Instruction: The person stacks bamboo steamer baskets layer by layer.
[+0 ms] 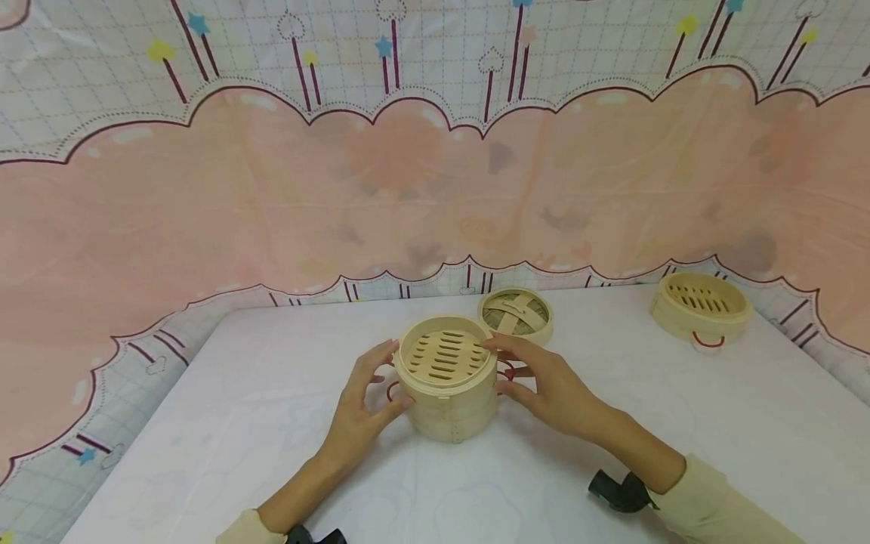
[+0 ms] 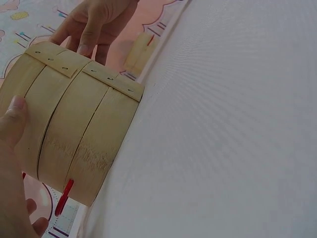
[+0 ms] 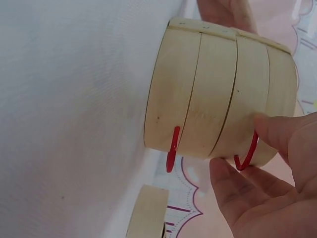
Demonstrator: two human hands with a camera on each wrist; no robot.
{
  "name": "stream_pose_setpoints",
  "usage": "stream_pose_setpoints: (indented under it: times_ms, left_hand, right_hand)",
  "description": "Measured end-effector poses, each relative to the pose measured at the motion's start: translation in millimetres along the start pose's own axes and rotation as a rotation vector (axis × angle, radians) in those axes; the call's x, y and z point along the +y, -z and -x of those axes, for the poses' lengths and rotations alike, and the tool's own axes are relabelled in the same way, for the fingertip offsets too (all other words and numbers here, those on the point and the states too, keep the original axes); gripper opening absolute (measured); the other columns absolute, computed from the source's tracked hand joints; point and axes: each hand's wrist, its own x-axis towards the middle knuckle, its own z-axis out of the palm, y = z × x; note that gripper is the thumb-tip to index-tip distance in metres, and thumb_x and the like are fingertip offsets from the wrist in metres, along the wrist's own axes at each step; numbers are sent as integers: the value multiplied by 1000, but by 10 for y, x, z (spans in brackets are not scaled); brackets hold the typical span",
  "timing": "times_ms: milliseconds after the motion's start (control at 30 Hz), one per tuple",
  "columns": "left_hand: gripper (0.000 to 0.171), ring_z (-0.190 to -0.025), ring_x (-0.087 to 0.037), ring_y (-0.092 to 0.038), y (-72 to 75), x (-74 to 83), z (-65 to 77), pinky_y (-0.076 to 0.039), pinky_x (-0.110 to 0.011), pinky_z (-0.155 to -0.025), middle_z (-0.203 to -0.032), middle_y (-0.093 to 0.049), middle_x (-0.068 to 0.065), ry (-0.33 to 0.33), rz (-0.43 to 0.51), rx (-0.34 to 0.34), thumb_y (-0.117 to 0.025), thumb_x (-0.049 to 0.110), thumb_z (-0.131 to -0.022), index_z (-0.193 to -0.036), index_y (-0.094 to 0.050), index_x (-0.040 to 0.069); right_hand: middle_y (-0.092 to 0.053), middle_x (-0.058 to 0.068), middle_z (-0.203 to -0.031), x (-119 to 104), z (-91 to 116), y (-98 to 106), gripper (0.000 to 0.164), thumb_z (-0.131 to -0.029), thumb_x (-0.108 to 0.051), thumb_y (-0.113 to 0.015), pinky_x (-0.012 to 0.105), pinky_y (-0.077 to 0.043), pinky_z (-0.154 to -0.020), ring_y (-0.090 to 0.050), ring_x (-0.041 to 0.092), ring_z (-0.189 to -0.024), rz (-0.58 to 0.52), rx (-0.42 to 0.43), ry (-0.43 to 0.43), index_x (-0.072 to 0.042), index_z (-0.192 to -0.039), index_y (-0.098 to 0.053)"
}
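Two bamboo steamer baskets stand stacked on the table, with the slotted face of the upper basket turned up and the lower basket beneath it. My left hand holds the stack's left side, its thumb on the upper basket's wall in the left wrist view. Opposite it, my right hand grips the upper basket around its red handle. Lower down in the right wrist view, the other basket's red handle hangs free of the fingers.
Just behind the stack lies a round woven bamboo lid. Another slotted steamer basket with a red handle sits at the back right of the white table. A patterned cloth hangs behind the table.
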Motion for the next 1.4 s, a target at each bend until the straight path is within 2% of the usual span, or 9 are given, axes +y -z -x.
stream_pose_setpoints:
  times_ms: [233,400,633,833,1400]
  left_hand:
    - [71,-112,-30,-45,-4,-8,-18,-42,-46,-83,-138,-43,-20,-19,-2,22,-75,-6,-74,-137,-44,-2]
    - [70,-110,-35,-46,-2,-4,-23,-44,-50,-79,-136,-44,-20,-6,2,33,-76,-5,-73,-137,-45,-1]
    - [70,-108,-34,-44,-9,6,-16,-46,-51,-77,-133,-44,-20,-12,-2,45,-76,-6,-72,-135,-46,-2]
    - [69,-106,-37,-43,-17,19,-17,-46,-49,-76,-131,-44,-21,-24,1,54,-77,-6,-71,-134,-46,-3]
    - [67,-110,-34,-42,-51,101,-6,-45,-49,-78,-129,-42,-22,30,7,65,-78,-4,-72,-131,-46,-3]
  right_hand:
    - [-50,6,-138,22,-3,-9,58,-83,6,-69,30,-52,-85,-58,20,-111,15,9,17,-12,-135,-49]
    - [-49,5,-138,30,-7,-18,59,-84,6,-68,30,-52,-84,-57,22,-113,25,16,17,-14,-135,-49]
    - [-50,4,-138,27,-8,-21,60,-84,8,-67,30,-52,-84,-58,22,-111,34,23,15,-14,-136,-49]
    - [-48,6,-139,30,-3,-40,61,-84,10,-66,27,-51,-84,-57,22,-112,37,26,6,-14,-137,-47]
    - [-48,3,-139,28,-12,-43,62,-85,10,-65,26,-51,-84,-55,20,-111,61,26,-16,-15,-139,-47]
